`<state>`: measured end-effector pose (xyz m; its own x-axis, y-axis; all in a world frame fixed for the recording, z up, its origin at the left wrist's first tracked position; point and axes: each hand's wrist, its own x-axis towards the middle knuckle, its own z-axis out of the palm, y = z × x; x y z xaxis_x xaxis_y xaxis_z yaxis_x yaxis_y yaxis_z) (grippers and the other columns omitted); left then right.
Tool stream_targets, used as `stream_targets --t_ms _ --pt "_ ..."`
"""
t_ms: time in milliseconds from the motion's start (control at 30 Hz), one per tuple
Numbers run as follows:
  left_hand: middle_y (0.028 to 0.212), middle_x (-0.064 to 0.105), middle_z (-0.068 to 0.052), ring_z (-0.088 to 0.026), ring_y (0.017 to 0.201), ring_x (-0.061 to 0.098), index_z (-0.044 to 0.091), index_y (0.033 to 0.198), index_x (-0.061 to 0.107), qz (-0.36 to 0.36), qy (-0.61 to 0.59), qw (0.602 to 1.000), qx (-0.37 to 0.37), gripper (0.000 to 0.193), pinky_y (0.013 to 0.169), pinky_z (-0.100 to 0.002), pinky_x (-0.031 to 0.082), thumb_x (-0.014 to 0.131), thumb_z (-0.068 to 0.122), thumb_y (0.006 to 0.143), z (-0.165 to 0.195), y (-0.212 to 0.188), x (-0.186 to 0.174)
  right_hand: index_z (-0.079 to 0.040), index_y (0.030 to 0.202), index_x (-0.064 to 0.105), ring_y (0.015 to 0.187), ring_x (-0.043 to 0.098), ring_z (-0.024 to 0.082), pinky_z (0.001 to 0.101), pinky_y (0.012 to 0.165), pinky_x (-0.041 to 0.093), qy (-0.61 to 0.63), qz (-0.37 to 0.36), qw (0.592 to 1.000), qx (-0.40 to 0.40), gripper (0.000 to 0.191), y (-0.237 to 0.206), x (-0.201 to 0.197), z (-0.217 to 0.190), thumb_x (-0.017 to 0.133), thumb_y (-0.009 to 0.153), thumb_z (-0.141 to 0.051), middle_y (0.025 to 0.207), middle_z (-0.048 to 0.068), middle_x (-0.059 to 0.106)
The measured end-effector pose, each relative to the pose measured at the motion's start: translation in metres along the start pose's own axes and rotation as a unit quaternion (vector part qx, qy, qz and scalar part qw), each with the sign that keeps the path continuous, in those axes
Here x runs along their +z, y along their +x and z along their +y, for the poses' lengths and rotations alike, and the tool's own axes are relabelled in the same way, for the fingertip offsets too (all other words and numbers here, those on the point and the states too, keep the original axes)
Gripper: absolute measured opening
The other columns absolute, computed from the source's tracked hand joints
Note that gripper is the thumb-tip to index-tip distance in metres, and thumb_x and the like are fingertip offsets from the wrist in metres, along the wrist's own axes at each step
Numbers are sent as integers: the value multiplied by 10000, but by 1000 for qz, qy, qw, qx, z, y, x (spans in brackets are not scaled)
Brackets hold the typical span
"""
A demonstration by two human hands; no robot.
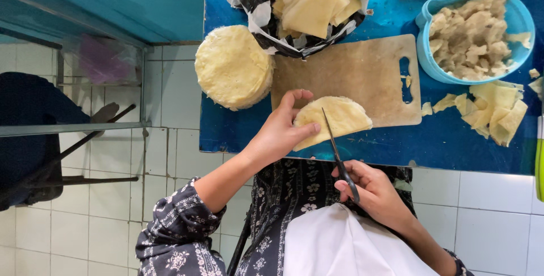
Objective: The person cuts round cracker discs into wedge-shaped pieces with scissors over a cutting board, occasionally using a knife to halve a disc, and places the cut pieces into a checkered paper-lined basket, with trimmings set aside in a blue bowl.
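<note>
Two hands work at the near edge of the blue table [238, 134]. The left hand [280, 131] curls around a folded stack of thin yellow flatbreads [337, 118], thumb on top and fingers beneath, pinching it so that it juts out over the near edge of the wooden cutting board [362, 75], steady for the blades. The right hand [371, 191] has its fingers closed through the handles of black scissors [339, 157], whose blades appear nearly shut, the tips lying across the stack's folded face.

Toward the table's left corner sits a round pile of whole flatbreads [233, 66], within easy reach of the left hand. At the far edge a black-and-white bag [255, 4] holds cut sheets. By the right edge a blue bowl [518, 21] is heaped with pale crumbly filling, and loose trimmings [493, 109] lie just beside it.
</note>
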<state>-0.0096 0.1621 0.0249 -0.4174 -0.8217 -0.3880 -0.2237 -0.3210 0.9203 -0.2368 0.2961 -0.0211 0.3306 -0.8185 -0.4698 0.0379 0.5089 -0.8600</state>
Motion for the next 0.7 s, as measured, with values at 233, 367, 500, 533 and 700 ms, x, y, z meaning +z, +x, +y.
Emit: stream_targets --t_ms 233,367,500,533,700 --pt "1105 709 -142 -139 978 691 35 1442 375 -24 15 1000 4 681 835 -284 563 725 130 866 5 0 -3 -35 1119 663 445 470 69 238 354 322 8 18 993 115 310 6 -2 -17 744 842 -147 691 53 649" --pt "1039 730 -136 -137 932 691 54 1451 381 -39 31 998 -28 712 792 -284 559 732 138 837 5 2 -8 -41 1094 644 457 489 82 249 360 330 20 3 992 125 292 13 -2 -24 726 836 -151 692 42 649" --pt "1024 737 -121 -124 926 699 28 1440 401 -32 18 999 -26 704 793 -277 570 738 141 832 -3 6 -12 12 1096 670 626 581 74 233 530 429 -10 17 999 37 253 12 0 -18 728 899 -136 742 26 625" --pt "1046 728 -113 -122 938 702 6 1421 414 -33 2 999 -13 679 802 -277 574 740 143 841 -6 7 -12 20 1092 670 633 583 81 240 552 449 -3 25 999 36 253 11 0 -16 729 894 -126 760 21 622" --pt "960 743 -102 -102 872 678 -54 1309 543 -14 -40 998 -43 554 753 -264 552 724 269 897 -16 14 -13 35 1099 669 635 592 91 243 575 477 4 42 998 40 275 9 1 -12 744 872 -103 787 24 626"
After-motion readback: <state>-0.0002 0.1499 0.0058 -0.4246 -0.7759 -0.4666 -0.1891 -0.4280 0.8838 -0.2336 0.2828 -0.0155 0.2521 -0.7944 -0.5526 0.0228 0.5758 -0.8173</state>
